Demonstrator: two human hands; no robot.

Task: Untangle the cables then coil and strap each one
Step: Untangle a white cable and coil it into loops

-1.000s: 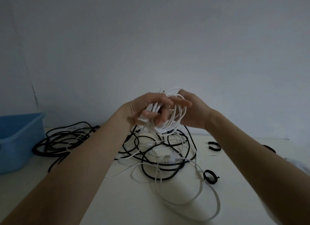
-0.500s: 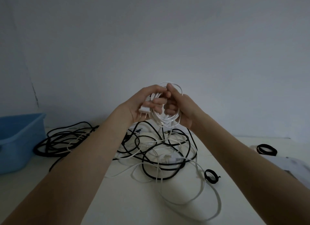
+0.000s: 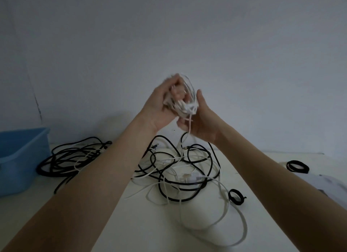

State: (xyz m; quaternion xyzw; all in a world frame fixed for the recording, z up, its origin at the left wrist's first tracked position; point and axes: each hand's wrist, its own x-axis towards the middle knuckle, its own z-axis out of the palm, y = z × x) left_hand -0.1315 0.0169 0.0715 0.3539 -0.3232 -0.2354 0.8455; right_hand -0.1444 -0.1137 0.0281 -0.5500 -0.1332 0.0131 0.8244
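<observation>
The white cable coil [image 3: 185, 103] sits up in the middle of the frame, held in the air above the table, a bunch of thin loops with one loose strand dropping from its lower edge toward the pile below. The left hand [image 3: 161, 103] has its fingers curled around the coil from the left side, gripping the loops; the right hand [image 3: 200, 124] cups it from below and to the right, thumb up against the loops and fingers bent under the dangling strand, so both are closed on the same bundle. I'd judge the step is winding the last of this cable, and to do it well the left hand should keep the loops pinched flat and even while the right feeds the tail in without dragging the rest up. That tail runs down into the tangle of black and white cables [image 3: 180, 169] on the white table [image 3: 150, 229], in the centre lower half, so it may snag; easing it free beats yanking. A black strap ring [image 3: 235, 196] lies just right of the tangle, handy for binding, and another strap [image 3: 297, 167] rests at the far right. A second heap of black cable [image 3: 71, 159] lies to the left beside a blue plastic bin [image 3: 20, 158] at the left edge.
</observation>
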